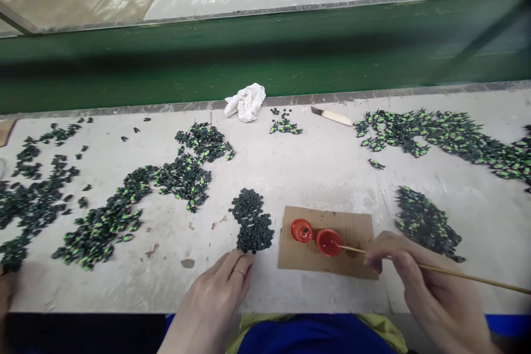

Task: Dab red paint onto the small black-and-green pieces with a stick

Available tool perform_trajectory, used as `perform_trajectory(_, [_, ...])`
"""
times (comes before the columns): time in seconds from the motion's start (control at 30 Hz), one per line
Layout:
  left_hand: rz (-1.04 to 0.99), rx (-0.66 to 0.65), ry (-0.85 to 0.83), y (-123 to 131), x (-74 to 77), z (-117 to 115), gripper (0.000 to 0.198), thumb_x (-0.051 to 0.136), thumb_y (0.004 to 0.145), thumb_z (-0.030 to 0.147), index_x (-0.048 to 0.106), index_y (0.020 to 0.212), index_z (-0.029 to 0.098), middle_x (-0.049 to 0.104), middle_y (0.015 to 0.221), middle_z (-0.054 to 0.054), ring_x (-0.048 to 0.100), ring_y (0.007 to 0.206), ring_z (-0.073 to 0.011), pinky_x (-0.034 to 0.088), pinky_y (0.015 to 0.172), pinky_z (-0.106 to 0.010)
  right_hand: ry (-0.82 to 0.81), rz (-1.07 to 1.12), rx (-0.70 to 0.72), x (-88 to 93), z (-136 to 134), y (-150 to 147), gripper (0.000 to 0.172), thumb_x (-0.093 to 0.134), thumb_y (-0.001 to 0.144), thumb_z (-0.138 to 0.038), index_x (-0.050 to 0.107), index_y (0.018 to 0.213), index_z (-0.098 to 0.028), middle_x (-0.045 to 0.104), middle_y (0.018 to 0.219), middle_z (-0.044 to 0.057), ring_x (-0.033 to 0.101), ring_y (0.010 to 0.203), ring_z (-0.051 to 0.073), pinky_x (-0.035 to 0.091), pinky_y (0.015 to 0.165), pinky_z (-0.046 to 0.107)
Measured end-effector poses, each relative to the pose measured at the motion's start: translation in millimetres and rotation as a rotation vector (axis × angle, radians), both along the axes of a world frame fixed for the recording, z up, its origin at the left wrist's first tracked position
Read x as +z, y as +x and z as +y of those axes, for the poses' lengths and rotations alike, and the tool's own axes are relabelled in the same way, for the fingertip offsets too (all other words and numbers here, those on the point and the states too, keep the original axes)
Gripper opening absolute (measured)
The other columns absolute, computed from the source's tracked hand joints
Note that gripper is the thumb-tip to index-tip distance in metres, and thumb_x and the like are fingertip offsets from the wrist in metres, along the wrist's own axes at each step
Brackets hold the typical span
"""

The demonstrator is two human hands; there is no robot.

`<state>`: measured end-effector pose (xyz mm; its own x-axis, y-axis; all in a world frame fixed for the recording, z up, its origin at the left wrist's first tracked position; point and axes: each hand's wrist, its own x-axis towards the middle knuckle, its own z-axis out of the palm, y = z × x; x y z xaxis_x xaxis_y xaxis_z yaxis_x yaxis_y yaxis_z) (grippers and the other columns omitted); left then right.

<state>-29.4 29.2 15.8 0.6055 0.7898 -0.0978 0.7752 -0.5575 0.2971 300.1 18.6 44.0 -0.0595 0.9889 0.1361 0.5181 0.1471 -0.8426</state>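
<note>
My right hand (418, 282) grips a thin wooden stick (456, 274) whose tip dips into a red cap (328, 242) on a piece of brown cardboard (357, 229). A second red cap (301, 230) stands just left of it, touching it. My left hand (215, 301) rests flat on the table with its fingers apart, a ring on one finger, its fingertips right below a small pile of dark round pieces (251, 221). It holds nothing.
Heaps of small dark and green parts lie at the left (103, 221), centre (194, 160), lower right (427, 221) and far right (435, 133). A crumpled white cloth (245, 101) and a small knife (331, 115) lie near the green conveyor belt (265, 55).
</note>
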Motion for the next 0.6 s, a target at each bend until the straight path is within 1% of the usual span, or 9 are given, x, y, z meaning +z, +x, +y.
perform_trajectory(0.07, [0.073,-0.072,0.051,-1.0,-1.1,1.0,0.028,0.044,0.096,-0.004,0.062,0.107,0.015,0.072,0.097,-0.008,0.076,0.084,-0.0222,0.063,0.070,-0.030,0.041,-0.032,0.026,-4.6,1.1,-6.0,0.034,0.039,0.115,-0.025,0.063,0.091,-0.024,0.066,0.076,-0.003,0.064,0.065,0.010,0.049,0.061,0.017])
perform_trajectory(0.13, [0.137,-0.130,0.102,-1.5,-3.2,1.6,0.034,0.045,0.088,-0.011,0.061,0.107,0.013,0.071,0.097,-0.011,0.076,0.085,-0.0255,0.063,0.069,-0.034,0.046,-0.067,0.054,-10.1,2.5,-11.4,0.033,0.039,0.114,-0.022,0.061,0.089,-0.023,0.062,0.074,-0.003,0.060,0.063,0.010,0.045,0.059,0.019])
perform_trajectory(0.2, [0.167,-0.156,0.126,-0.7,-5.3,1.4,0.038,0.043,0.085,-0.014,0.059,0.108,0.011,0.071,0.098,-0.012,0.076,0.086,-0.0272,0.063,0.070,-0.035,0.044,-0.091,0.072,-14.6,4.2,-15.7,0.031,0.041,0.113,-0.021,0.058,0.088,-0.022,0.058,0.073,-0.003,0.057,0.062,0.011,0.041,0.058,0.022])
perform_trajectory(0.23, [0.150,-0.148,0.127,0.6,-5.8,0.9,0.038,0.042,0.086,-0.013,0.058,0.110,0.011,0.071,0.098,-0.012,0.076,0.086,-0.0270,0.063,0.070,-0.035,0.044,-0.099,0.084,-16.1,5.0,-17.4,0.031,0.041,0.113,-0.021,0.057,0.087,-0.022,0.057,0.073,-0.003,0.056,0.062,0.011,0.041,0.058,0.022])
perform_trajectory(0.3, [0.047,-0.081,0.091,5.6,-4.3,-0.8,0.032,0.041,0.094,-0.007,0.056,0.111,0.016,0.070,0.094,-0.008,0.076,0.083,-0.0244,0.062,0.069,-0.033,0.043,-0.111,0.102,-17.6,6.2,-19.8,0.030,0.042,0.113,-0.020,0.056,0.087,-0.022,0.057,0.073,-0.003,0.054,0.062,0.012,0.040,0.059,0.023])
perform_trajectory(0.4, [-0.158,0.030,-0.045,18.5,4.8,-4.8,0.022,0.040,0.104,0.007,0.053,0.110,0.024,0.067,0.091,-0.002,0.074,0.078,-0.0193,0.059,0.068,-0.027,0.027,-0.117,0.114,-17.4,6.6,-21.4,0.030,0.042,0.113,-0.020,0.056,0.087,-0.022,0.056,0.072,-0.002,0.051,0.060,0.013,0.037,0.057,0.025])
perform_trajectory(0.5, [-0.289,0.083,-0.182,34.5,12.9,-10.6,0.016,0.041,0.107,0.014,0.050,0.107,0.027,0.067,0.092,0.001,0.073,0.075,-0.0151,0.058,0.068,-0.022,-0.005,-0.100,0.107,-16.9,5.8,-22.1,0.031,0.042,0.113,-0.022,0.056,0.086,-0.021,0.056,0.073,-0.001,0.050,0.060,0.014,0.036,0.057,0.026])
perform_trajectory(0.6, [-0.352,0.119,-0.288,50.9,9.4,-19.1,0.016,0.041,0.106,0.014,0.047,0.107,0.028,0.069,0.094,0.001,0.072,0.073,-0.0136,0.059,0.068,-0.021,-0.036,-0.064,0.086,-17.8,5.3,-22.1,0.033,0.043,0.114,-0.025,0.057,0.084,-0.021,0.057,0.073,-0.001,0.054,0.063,0.014,0.038,0.058,0.026])
